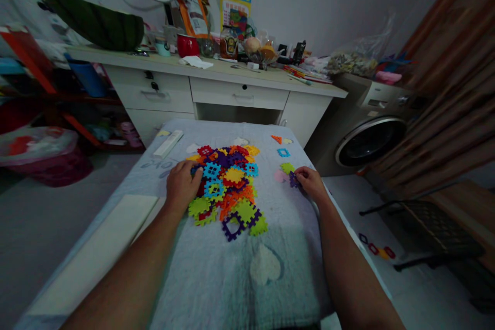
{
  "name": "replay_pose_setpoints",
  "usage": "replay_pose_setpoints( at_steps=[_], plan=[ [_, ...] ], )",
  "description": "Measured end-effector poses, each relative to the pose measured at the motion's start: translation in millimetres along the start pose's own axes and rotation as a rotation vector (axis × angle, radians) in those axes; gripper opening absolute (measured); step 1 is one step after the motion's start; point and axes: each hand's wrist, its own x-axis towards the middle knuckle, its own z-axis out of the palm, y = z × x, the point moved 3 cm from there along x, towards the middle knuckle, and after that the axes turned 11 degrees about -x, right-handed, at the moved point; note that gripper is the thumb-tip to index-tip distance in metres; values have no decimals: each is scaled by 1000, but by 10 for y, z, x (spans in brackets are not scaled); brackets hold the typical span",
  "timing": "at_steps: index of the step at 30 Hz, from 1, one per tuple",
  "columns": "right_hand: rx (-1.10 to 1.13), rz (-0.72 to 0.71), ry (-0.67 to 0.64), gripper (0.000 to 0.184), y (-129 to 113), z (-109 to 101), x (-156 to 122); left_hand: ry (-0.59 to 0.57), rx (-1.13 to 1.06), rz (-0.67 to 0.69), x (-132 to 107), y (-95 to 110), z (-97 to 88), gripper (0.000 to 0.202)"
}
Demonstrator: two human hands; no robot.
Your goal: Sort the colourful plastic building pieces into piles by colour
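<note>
A heap of colourful notched plastic building pieces (234, 175) lies on the cloth-covered table. My left hand (182, 184) rests against the heap's left edge, thumb apart from the curved fingers; a dark blue piece lies by the fingertips, and I see no clear grip on it. To the right of the heap, my right hand (310, 182) pinches a purple notched piece (293, 180) at the cloth. A lime green piece (287, 167) touches or lies just behind the purple one. Farther back are a blue square frame (283, 152) and an orange triangular piece (276, 139).
A white strip (168, 144) lies at the table's back left, a long white board (96, 252) along the left side. A white desk (240, 90) with clutter stands behind, a washing machine (369, 124) at right. Several pieces (377, 249) lie on the floor near a chair (436, 232).
</note>
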Motion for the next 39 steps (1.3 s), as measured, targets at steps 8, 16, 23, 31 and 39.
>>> replay_pose_setpoints(
  at_steps=[8,16,23,31,39],
  plan=[
    [-265,-151,-111,15,-24,-203,-113,33,-64,12,-2,21,-24,30],
    [-502,-196,-329,33,-162,-127,-189,-132,33,-18,90,146,-42,38],
    [-586,-207,-318,39,-202,-119,-218,-256,144,-70,-35,272,-187,48],
    [-620,-204,-348,39,-240,-100,-238,-183,132,-71,-473,219,-185,61],
    [-606,-227,-277,23,-193,-47,-206,-103,129,-77,-573,290,-185,52]
  ],
)
